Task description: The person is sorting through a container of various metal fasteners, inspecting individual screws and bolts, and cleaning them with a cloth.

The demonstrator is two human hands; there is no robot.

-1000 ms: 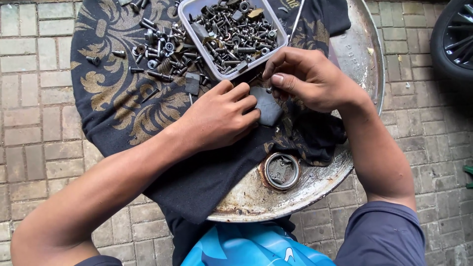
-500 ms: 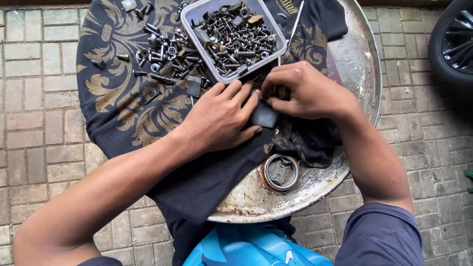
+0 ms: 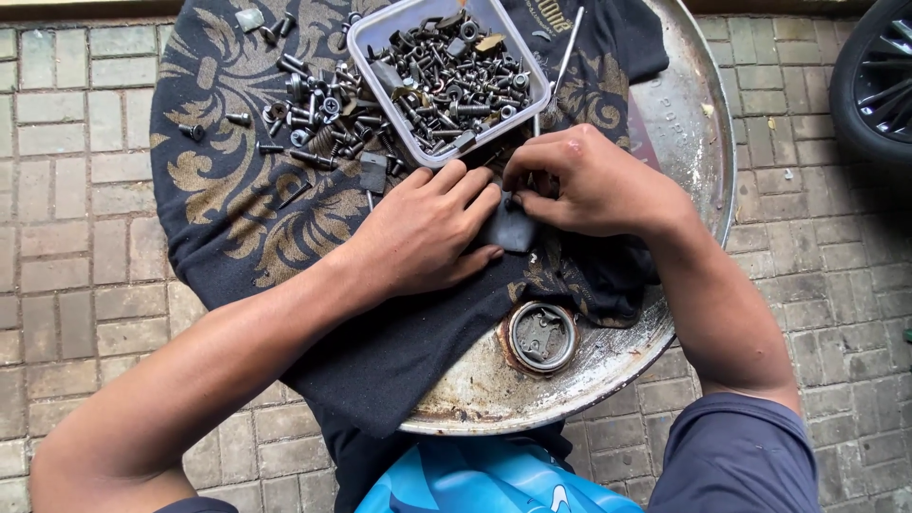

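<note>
Seen from above, a person works over a round, rusty metal tray (image 3: 684, 142) set on grey paving bricks (image 3: 66, 190), with a black cloth patterned in gold (image 3: 218, 190) spread across it, seemingly to keep small parts from rolling off. The left hand (image 3: 423, 233) lies flat with fingers nearly straight, pressing on a small dark grey rubbery block (image 3: 513, 228) at the cloth's middle. The right hand (image 3: 594, 180) has its fingers curled in, pinching the block's upper edge; whether it also holds something tiny cannot be told. A clear rectangular plastic tub (image 3: 442, 81) behind the hands is packed with dark screws, bolts and nuts. More loose screws (image 3: 304, 114) lie scattered beside it. A rusty round metal cap (image 3: 540, 336) sits near the tray's front rim.
</note>
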